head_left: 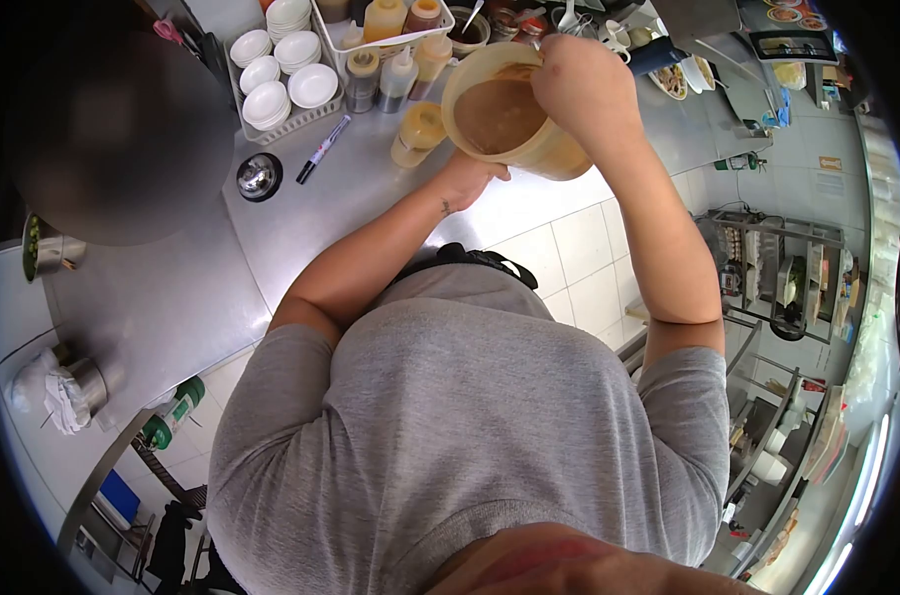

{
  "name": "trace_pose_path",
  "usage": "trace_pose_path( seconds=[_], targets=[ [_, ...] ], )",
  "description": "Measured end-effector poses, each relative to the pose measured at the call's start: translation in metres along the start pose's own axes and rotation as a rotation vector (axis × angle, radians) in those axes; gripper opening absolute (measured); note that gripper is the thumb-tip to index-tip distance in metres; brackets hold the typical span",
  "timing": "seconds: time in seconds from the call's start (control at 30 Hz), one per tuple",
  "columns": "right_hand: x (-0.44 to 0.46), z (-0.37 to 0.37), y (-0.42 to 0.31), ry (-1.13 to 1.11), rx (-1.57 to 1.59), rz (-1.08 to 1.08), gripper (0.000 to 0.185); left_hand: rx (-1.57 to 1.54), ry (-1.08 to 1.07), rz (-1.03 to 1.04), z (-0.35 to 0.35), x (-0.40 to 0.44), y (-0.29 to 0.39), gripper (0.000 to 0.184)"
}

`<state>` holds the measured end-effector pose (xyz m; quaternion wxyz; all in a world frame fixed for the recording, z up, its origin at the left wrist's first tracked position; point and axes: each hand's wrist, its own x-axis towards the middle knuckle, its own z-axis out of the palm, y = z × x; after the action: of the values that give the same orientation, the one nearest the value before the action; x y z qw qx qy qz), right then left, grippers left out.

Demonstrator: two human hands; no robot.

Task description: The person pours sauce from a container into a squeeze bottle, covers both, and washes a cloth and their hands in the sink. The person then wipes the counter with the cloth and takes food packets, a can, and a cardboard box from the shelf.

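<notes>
A large translucent pitcher (569, 159) with brown liquid (500, 114) inside is tilted to the left above the counter's edge. My right hand (584, 84) is closed round its upper right side, where the handle seems to be. Under the pitcher's lower left side is my left hand (470, 180), its thumb or a finger showing below the base; most of its fingers are hidden. Just left of the pitcher's rim stands a yellowish translucent container (417, 135), close above my left hand.
On the steel counter (301, 228) are a bell (260, 177), a marker (323, 149), a basket of white bowls (281, 64) and several sauce bottles (397, 79). A large dark round shape (123, 139) blocks the upper left. Shelving (777, 278) stands at right.
</notes>
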<state>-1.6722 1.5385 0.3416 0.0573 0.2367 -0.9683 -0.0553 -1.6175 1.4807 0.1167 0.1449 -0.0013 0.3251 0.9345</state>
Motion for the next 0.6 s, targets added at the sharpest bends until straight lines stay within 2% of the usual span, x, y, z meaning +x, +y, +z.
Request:
trace_pose_path(
  seconds=[0.6],
  targets=[
    [0.001, -0.008, -0.014, 0.015, -0.039, -0.056, 0.019, -0.035, -0.040, -0.030, 0.003, -0.001, 0.001, 0.048]
  ],
)
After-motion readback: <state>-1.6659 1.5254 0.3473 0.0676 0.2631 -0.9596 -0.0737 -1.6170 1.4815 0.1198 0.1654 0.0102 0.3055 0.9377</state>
